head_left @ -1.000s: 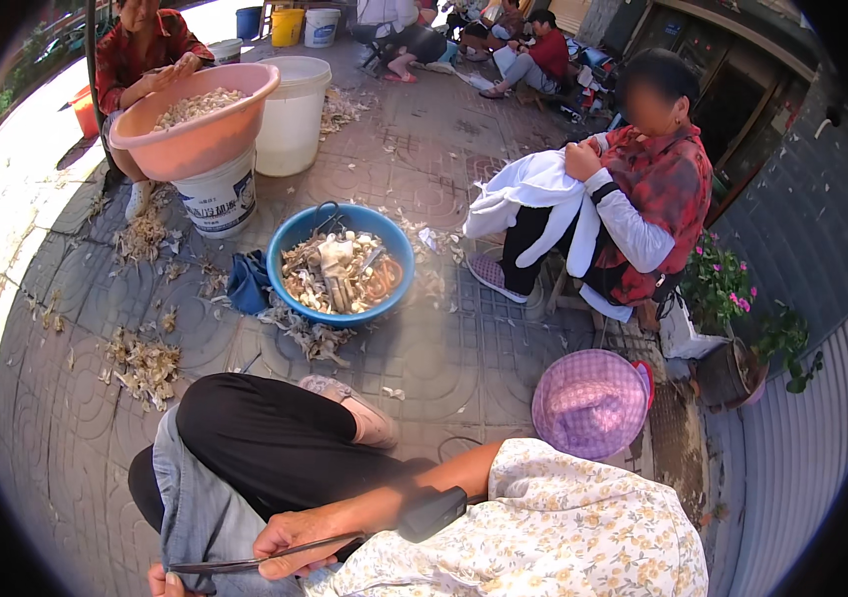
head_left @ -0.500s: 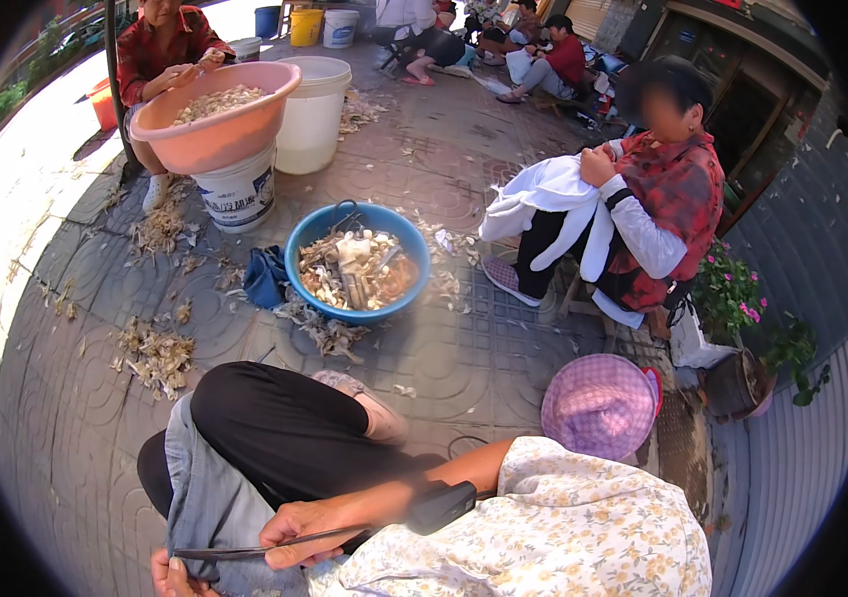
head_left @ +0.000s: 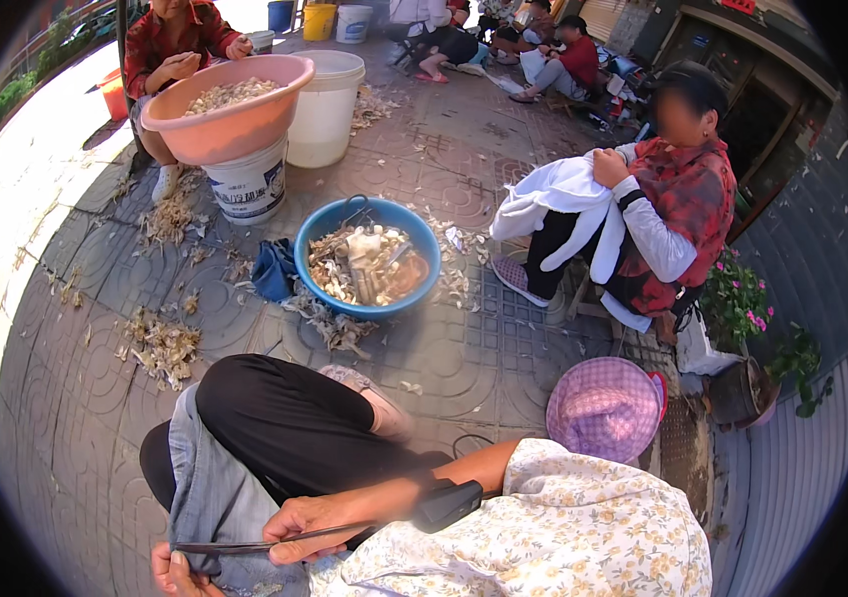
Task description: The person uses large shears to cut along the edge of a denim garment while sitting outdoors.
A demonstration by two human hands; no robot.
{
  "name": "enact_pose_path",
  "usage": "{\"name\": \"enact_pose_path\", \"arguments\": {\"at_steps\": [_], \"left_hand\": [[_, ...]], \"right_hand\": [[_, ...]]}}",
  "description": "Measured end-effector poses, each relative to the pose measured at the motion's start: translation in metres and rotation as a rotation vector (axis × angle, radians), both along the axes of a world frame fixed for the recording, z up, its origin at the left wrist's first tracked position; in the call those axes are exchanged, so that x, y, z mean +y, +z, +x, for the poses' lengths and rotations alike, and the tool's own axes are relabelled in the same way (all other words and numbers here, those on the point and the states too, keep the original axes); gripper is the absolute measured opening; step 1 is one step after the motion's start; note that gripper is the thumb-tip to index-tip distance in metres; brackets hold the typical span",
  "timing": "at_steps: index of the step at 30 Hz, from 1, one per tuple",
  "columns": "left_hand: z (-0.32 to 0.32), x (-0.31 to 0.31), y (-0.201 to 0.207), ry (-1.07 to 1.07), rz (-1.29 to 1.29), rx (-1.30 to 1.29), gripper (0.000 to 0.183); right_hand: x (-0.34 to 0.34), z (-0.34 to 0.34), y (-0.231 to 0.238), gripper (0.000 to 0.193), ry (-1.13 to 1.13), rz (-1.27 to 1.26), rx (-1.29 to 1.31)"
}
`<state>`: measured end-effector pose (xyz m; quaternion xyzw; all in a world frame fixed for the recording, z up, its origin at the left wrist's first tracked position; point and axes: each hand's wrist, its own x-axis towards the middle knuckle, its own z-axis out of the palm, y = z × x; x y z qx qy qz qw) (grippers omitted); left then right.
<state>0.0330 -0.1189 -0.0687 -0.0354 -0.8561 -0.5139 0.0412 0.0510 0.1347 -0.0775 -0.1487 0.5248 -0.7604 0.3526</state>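
A narrow dark strip stretches across my lap between my two hands. My right hand is closed, pinching it partway along. Its far left end meets the fingers of my left hand, which are closed at the lower edge. Beneath lies grey-blue denim cloth, draped over my black trousers. A black box-shaped device sits on my right forearm. Whether the strip joins that device cannot be made out.
A blue basin holding garlic cloves and tools stands ahead, near a dark blue cloth. Farther left, a pink basin rests on a white bucket. At right a person sits with white cloth; a pink checked hat lies nearer.
The view has shifted slightly, so the surroundings sit a little farther right. My hands keep nearly the same hold on the strip. The person at far left has moved their hands apart.
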Motion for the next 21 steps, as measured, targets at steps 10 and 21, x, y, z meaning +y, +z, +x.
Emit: {"name": "enact_pose_path", "arguments": {"at_steps": [10,21], "left_hand": [[-0.008,0.003,0.003,0.052,0.326,-0.114,0.021],[-0.018,0.014,0.004,0.066,0.683,-0.202,0.016]], "right_hand": [[-0.003,0.0,-0.001,0.054,-0.006,0.006,0.003],[0.006,0.003,0.009,0.054,-0.029,0.01,0.011]]}}
